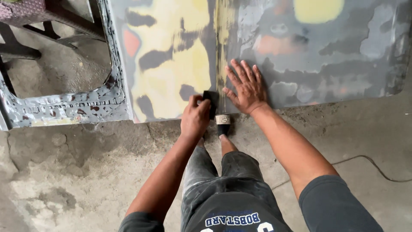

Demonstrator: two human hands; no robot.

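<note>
Dark sanding block [210, 102] in left hand [195, 118], against car panel [171, 64].

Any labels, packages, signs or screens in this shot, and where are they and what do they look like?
Strap label: pale tan band with a small dark mark, across the black sandal on the concrete floor, below the right hand.
Shirt print: white and blue lettering on the dark shirt, bottom centre.
No packages, signs or screens.

Mostly hidden inside the left hand [195, 118], the dark sanding block [210, 103]; cut off by the top and right edges, the patchy car door panel [300, 51]; chair [38, 21] cropped top left.
</note>
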